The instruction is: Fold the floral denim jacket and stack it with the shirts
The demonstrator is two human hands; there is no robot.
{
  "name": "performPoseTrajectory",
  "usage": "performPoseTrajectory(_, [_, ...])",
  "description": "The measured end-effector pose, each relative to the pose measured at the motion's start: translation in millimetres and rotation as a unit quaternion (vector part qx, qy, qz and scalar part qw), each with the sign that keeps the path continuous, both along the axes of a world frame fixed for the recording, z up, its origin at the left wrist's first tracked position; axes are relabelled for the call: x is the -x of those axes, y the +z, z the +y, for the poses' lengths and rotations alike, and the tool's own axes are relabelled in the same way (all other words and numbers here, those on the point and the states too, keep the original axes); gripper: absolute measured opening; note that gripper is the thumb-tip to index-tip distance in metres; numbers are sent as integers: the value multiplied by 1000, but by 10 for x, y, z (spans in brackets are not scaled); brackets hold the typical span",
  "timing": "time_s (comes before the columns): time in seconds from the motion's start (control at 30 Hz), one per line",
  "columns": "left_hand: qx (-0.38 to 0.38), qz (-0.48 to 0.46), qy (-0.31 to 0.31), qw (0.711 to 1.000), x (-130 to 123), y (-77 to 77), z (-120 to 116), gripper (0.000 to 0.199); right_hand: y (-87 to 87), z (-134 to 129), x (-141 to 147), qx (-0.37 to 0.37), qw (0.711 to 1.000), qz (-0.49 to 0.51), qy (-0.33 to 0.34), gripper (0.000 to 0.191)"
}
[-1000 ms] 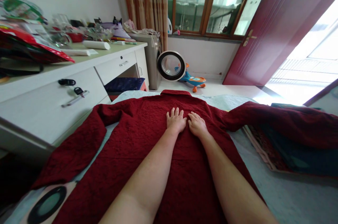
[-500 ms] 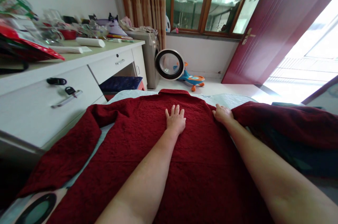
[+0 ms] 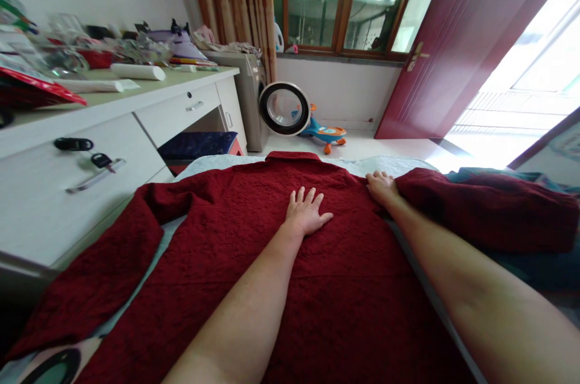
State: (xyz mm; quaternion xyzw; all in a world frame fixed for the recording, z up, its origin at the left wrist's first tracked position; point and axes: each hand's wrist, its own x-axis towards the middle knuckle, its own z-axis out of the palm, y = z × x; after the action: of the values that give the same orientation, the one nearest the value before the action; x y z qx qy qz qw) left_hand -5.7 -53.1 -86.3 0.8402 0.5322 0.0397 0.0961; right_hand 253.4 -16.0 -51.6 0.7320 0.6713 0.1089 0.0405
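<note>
A dark red textured shirt (image 3: 217, 251) lies spread out, collar at the far side and sleeves out to both sides, over a pale blue cloth (image 3: 385, 164). My left hand (image 3: 306, 211) rests flat on its upper middle, fingers spread, holding nothing. At the right shoulder, near the start of the sleeve, my right hand (image 3: 381, 186) lies on the fabric with its fingers stretched forward. The right sleeve reaches over a blue-green cloth at the right edge.
A white desk (image 3: 136, 103) with cluttered items and drawers stands at left. Beyond are a washing machine (image 3: 249, 94) with its round door open, a blue and orange ride-on toy (image 3: 327, 131), and a red door (image 3: 421, 40). A round dark-rimmed object (image 3: 57, 366) shows at lower left.
My left hand has spread its fingers wider, thumb out to the right. The fingers of my right hand have straightened at the shoulder. The view has shifted slightly.
</note>
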Motion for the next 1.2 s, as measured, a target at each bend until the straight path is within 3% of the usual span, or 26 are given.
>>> performPoseTrajectory(0.13, [2,1,-3,1000,-2,2,2,79,160,-104,126,-38,999,37,-12,32])
performPoseTrajectory(0.3, [-4,-1,-3,1000,-3,-10,5,80,369,-343,301,128,990,62,-23,27])
performPoseTrajectory(0.53, [0,0,-4,1000,0,-3,5,78,304,-560,297,170,984,59,-12,28])
performPoseTrajectory(0.83, [-1,-3,-7,1000,-5,-18,22,81,299,-396,194,188,980,55,-29,27])
performPoseTrajectory(1.03, [-8,-7,-8,1000,-10,-28,15,80,276,-256,479,122,989,83,-16,32])
performPoseTrajectory(1.2, [-26,-28,-4,999,0,-58,32,65,9,-116,934,27,985,140,92,47])
